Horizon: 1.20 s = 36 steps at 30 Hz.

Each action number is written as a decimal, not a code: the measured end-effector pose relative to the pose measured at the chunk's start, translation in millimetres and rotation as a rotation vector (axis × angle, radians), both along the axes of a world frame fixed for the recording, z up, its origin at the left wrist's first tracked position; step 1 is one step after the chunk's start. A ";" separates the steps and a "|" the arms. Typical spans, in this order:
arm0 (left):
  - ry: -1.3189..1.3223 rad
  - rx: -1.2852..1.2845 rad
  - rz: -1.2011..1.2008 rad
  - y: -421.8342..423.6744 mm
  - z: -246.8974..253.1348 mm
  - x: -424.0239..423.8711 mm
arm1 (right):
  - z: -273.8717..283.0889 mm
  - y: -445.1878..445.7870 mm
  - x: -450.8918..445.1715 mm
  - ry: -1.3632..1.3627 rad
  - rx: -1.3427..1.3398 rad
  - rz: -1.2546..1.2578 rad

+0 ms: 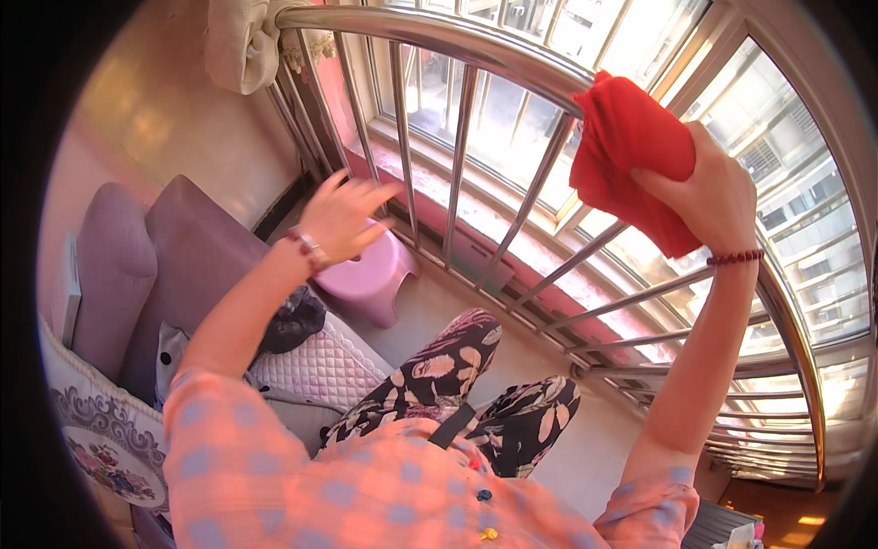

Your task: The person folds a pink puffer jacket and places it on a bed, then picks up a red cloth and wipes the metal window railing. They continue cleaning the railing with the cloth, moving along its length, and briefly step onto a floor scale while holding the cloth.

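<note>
My right hand grips a folded red cloth and presses it on the top rail of a curved metal railing. A dark red bead bracelet circles that wrist. At centre left my left hand is in mid-air, slightly blurred, its fingers apart and nothing in it. It hangs over the pink plastic stool and, in this view, near the railing's upright bars. The cloth hides part of the top rail.
Behind the railing stand a window and its ledge. A purple sofa with a quilted cover and a black plastic bag is at the left. A whitish cloth hangs at the railing's far left end.
</note>
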<state>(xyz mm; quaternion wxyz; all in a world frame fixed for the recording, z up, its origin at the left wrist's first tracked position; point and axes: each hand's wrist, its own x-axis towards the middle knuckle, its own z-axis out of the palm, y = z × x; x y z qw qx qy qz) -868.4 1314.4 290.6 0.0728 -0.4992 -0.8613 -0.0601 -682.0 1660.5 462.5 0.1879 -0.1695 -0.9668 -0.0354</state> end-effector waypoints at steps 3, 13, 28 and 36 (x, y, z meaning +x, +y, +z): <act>-0.278 -0.839 0.458 -98.0 -29.7 15.2 | -7.3 6.3 4.0 0.038 0.027 0.027; -0.392 -0.355 0.702 -225.4 -120.4 65.9 | -15.2 21.1 6.6 0.059 0.025 0.058; -1.124 0.134 0.802 -335.6 -91.2 18.2 | -13.2 21.1 6.8 0.038 0.061 0.008; -0.318 -0.904 0.891 -259.8 -96.1 52.7 | -28.8 22.4 16.0 0.227 0.143 0.074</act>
